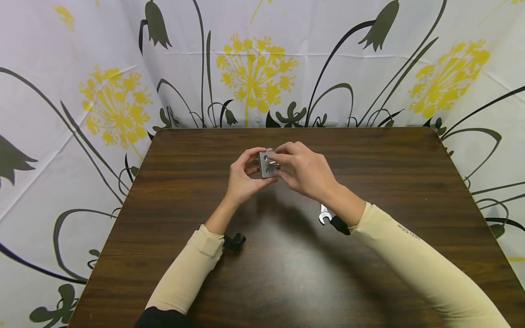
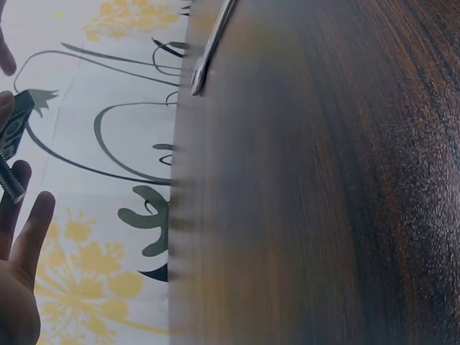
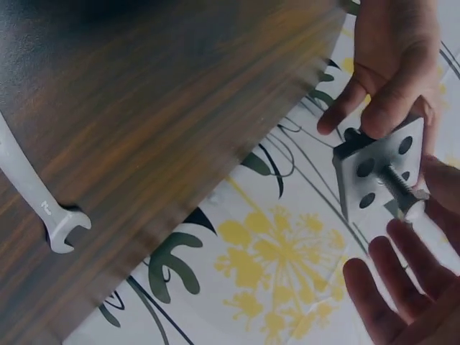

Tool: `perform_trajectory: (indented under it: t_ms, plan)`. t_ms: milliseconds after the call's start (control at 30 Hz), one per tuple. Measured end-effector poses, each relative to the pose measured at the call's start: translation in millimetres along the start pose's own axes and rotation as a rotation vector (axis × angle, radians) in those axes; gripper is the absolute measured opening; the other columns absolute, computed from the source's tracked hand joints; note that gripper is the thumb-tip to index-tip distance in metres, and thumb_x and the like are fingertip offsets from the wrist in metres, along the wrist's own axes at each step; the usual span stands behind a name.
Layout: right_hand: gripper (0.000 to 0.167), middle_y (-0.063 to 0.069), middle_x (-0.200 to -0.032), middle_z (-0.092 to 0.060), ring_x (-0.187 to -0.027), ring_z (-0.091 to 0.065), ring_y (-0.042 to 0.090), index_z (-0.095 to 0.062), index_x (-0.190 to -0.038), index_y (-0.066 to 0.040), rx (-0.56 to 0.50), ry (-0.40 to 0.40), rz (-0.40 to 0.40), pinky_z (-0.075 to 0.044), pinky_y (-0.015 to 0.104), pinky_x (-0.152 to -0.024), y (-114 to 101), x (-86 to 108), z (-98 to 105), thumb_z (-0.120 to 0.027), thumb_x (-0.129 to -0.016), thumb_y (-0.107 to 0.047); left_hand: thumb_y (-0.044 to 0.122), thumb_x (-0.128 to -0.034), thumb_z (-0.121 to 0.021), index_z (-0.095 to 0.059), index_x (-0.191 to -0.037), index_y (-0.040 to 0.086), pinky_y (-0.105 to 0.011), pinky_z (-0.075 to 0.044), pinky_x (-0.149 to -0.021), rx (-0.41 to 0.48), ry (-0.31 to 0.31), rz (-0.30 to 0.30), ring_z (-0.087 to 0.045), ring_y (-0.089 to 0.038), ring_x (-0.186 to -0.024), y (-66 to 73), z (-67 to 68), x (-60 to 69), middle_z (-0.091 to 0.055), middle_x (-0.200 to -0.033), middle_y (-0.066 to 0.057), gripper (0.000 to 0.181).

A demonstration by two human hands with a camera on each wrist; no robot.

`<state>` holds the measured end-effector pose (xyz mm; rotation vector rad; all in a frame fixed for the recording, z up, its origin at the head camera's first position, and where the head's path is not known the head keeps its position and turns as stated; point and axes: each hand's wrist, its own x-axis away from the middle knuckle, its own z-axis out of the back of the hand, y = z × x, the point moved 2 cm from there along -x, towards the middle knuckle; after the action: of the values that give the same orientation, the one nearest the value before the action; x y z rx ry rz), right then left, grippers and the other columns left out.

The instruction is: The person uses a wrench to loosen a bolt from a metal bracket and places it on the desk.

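Above the table, my left hand [image 1: 244,181] grips a square grey metal plate [image 1: 264,165] by its edges, thumb along the lower side. The right wrist view shows several round holes in the plate [image 3: 374,164] and a threaded bolt [image 3: 397,188] standing out from its middle. My right hand [image 1: 309,172] has its thumb and index finger around the bolt, its other fingers [image 3: 381,284] spread below. At the left edge of the left wrist view are the bolt [image 2: 11,183] and part of my left hand [image 2: 18,302].
A silver open-ended wrench [image 1: 325,214] lies on the dark wooden table [image 1: 184,182], partly hidden beneath my right forearm. A white curtain [image 1: 328,27] with yellow and grey plant prints hangs behind the table and along both sides.
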<state>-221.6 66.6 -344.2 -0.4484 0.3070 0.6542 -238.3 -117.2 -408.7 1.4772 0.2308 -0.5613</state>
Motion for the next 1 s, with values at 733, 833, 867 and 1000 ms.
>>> perform_trajectory:
  t_ms: [733, 833, 867, 1000]
  plan:
    - [0.036, -0.003, -0.112, -0.066, -0.095, -0.061, 0.015, -0.072, -0.121, -0.019, -0.027, 0.002, -0.019, -0.053, 0.038, -0.062, 0.0, 2.6, 2.8, -0.077, -0.085, -0.018, -0.014, -0.0617, -0.086, -0.057, -0.124, -0.005, -0.055, -0.054, -0.08, 0.008, -0.012, 0.018, -0.066, -0.026, -0.102, 13.7, 0.6, -0.2, -0.065, -0.122, -0.02, 0.069]
    - [0.044, -0.001, -0.115, -0.065, -0.096, -0.06, 0.017, -0.068, -0.127, -0.019, -0.025, 0.015, -0.014, -0.053, 0.039, -0.06, -1.3, 1.8, 2.1, -0.078, -0.085, -0.024, -0.013, -0.062, -0.087, -0.057, -0.124, -0.004, -0.054, -0.054, -0.08, -0.005, 0.001, 0.02, -0.066, -0.025, -0.101, 14.6, 1.8, 0.3, -0.067, -0.119, -0.018, 0.069]
    - [0.043, -0.002, -0.11, -0.066, -0.09, -0.06, 0.016, -0.068, -0.126, -0.018, -0.017, 0.025, -0.034, -0.052, 0.038, -0.058, -1.6, 1.3, 1.9, -0.078, -0.085, -0.029, -0.013, -0.0622, -0.087, -0.057, -0.124, -0.005, -0.055, -0.054, -0.08, -0.003, 0.001, 0.017, -0.066, -0.025, -0.101, 15.0, 2.0, 0.5, -0.066, -0.119, -0.019, 0.069]
    - [0.029, -0.004, -0.094, -0.069, -0.072, -0.059, 0.013, -0.074, -0.115, -0.018, -0.003, 0.027, -0.076, -0.049, 0.034, -0.054, -3.7, -0.2, 2.0, -0.074, -0.089, -0.031, -0.014, -0.0629, -0.086, -0.056, -0.124, -0.006, -0.057, -0.053, -0.08, 0.015, -0.013, 0.007, -0.065, -0.027, -0.104, 16.2, 2.6, 1.1, -0.064, -0.124, -0.023, 0.068]
